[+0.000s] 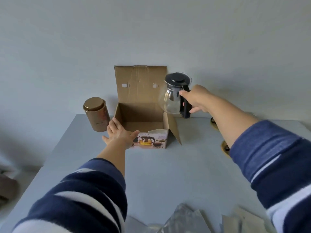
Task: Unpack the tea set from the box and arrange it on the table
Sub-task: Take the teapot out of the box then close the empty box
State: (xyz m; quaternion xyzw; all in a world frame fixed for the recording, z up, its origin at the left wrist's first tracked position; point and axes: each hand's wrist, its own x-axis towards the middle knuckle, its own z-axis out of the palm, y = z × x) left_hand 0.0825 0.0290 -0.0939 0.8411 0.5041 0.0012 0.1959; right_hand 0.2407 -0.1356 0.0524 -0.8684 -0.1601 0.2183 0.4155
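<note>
Your right hand [196, 100] curled round the teapot [170, 105] handle, holding it aloft, while your left hand [118, 134] laid straight fingers on the box [139, 112], likely steadying it

A gold lidded tin [96, 114] stands upright well to the left of the grip of the right hand [196, 100], while crumpled clear plastic [181, 219] and flat cardboard pieces [244, 221] lie far on its near side.

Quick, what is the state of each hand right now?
Left hand: open, resting on the cardboard box corner.
Right hand: closed around the black handle of the glass teapot.
</note>
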